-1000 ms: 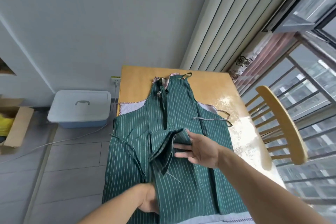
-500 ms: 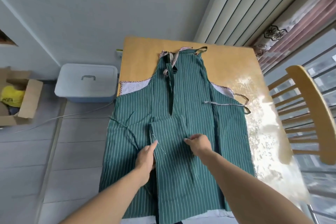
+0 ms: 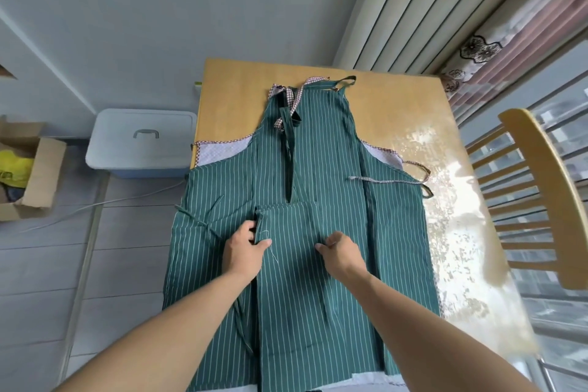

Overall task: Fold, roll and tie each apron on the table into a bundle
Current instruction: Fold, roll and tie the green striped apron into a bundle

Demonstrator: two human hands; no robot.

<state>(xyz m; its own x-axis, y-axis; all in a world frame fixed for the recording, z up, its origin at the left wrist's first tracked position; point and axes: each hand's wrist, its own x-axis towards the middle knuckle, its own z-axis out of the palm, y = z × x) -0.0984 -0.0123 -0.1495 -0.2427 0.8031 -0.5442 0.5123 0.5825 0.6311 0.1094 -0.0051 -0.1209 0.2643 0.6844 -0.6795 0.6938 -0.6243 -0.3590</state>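
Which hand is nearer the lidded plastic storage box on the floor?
Left. The left hand grips the folded green apron on the side toward the box; the right hand rests farther away, on the fold's other side.

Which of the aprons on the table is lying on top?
The green striped apron is on top; the white apron with checked trim only peeks out beneath it at the sides.

A green white-striped apron (image 3: 334, 169) lies flat along the table (image 3: 241, 79), bib toward its far edge, a folded panel (image 3: 292, 264) lying on its middle.
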